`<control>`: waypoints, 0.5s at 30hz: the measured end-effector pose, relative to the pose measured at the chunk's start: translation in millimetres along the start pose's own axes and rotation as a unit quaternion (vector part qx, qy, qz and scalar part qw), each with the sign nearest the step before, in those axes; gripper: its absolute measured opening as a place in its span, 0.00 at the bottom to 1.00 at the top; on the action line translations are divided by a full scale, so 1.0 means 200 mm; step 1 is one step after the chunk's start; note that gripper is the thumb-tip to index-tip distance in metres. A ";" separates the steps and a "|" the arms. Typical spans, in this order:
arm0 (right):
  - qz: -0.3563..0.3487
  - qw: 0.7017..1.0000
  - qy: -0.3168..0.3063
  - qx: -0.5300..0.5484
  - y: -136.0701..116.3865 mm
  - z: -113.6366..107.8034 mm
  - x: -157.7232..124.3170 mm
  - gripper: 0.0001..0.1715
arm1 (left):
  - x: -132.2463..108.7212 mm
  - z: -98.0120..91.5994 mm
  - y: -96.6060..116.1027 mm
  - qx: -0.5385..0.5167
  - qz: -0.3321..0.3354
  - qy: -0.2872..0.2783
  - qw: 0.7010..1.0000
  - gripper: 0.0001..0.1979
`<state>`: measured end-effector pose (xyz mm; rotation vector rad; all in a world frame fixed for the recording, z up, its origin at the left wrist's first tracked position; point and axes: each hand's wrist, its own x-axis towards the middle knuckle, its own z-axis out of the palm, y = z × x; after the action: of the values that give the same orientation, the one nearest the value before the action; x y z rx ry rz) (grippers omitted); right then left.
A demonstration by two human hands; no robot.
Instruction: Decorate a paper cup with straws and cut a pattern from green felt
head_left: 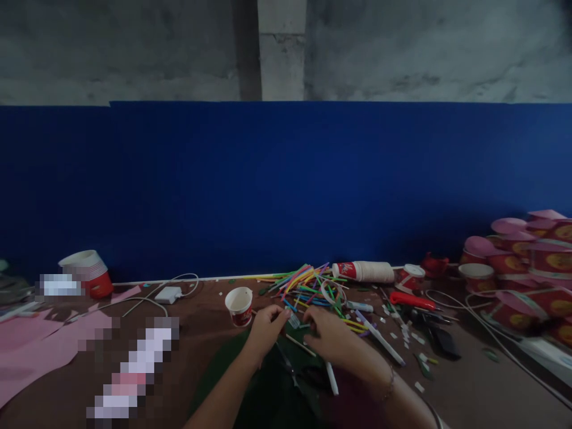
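My left hand (267, 329) and my right hand (328, 335) meet over the brown table (196, 333), fingers pinched together on a small pale piece (294, 320) held between them. Just beyond the fingers lies a heap of coloured drinking straws (306, 286). A red and white paper cup (239, 306) stands upright to the left of my left hand. Under my wrists lies a dark green sheet (263, 387) with a white stick (331, 378) and dark scissors (290, 369) on it.
A stack of cups (364, 271) lies on its side behind the straws, and red cups with pink lids (527, 256) pile at the right. A red-handled cutter (411, 300), white cables (487, 325), a charger (168, 294) and pink paper (40, 345) lie about. A blue wall (286, 185) backs the table.
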<state>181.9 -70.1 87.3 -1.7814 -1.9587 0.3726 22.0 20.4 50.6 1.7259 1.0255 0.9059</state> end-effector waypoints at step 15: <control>-0.028 0.974 -0.177 -0.142 -0.12 0.13 -0.13 0.22 | 0.00 -0.20 0.04 0.152 0.064 -0.054 0.985 0.09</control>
<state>148.2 -95.0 72.9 -1.9321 -2.4093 0.4347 -12.0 32.7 71.4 2.0930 1.0296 0.7529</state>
